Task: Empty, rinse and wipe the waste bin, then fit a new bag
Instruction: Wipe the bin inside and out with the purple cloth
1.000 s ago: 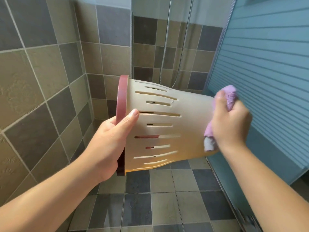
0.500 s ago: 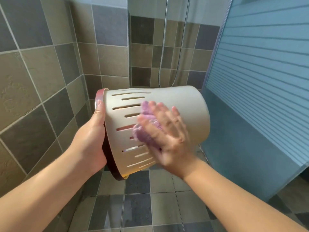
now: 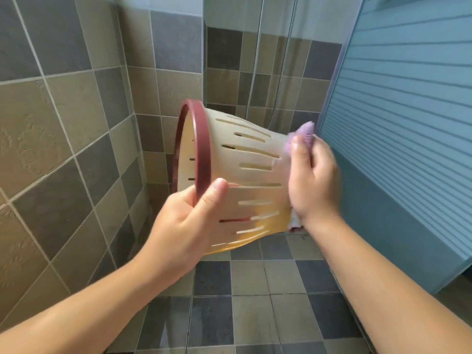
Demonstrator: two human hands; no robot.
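wiping now at the base end rather than the slotted side, the right hand (image 3: 313,180) is clutching the cloth (image 3: 302,134) while the left hand (image 3: 190,221) is gripping the rim (image 3: 201,154) of the bin (image 3: 255,180), held sideways in the air, so wiping seems nearly done.

left: tiled wall (image 3: 63,129) close | right: blue panel (image 3: 408,123) close | below: floor (image 3: 255,315) open

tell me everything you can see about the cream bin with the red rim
The cream plastic waste bin with slotted sides is held on its side in mid-air above the tiled floor, its dark red rim ring to the left and its base to the right. No bag shows inside. The left hand grips the rim, thumb on the outer wall. The right hand presses a purple cloth against the base end.
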